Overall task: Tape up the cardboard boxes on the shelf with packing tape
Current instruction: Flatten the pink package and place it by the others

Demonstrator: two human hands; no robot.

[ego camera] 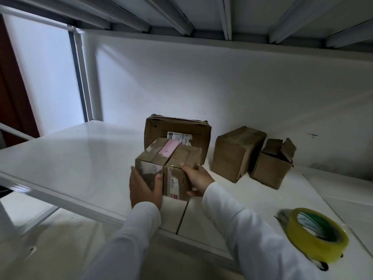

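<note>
A small cardboard box (173, 156) with a pink label on top sits near the middle of the white shelf (76, 156). My left hand (144, 185) grips its left front corner, thumb on the front face. My right hand (196, 179) holds its right front side, fingers curled over the top edge. A larger box (187, 130) with a white label stands right behind it. Further right stand a closed box (236, 152) and a small box (272, 166) with its flaps open. A roll of yellow packing tape (316, 231) lies on the shelf at the lower right.
A white wall (222, 81) closes the back of the shelf. The ribbed underside of the shelf above (181, 15) hangs low overhead. A white upright post (88, 77) stands at the back left, with a window beside it. The shelf's front edge runs diagonally past my forearms.
</note>
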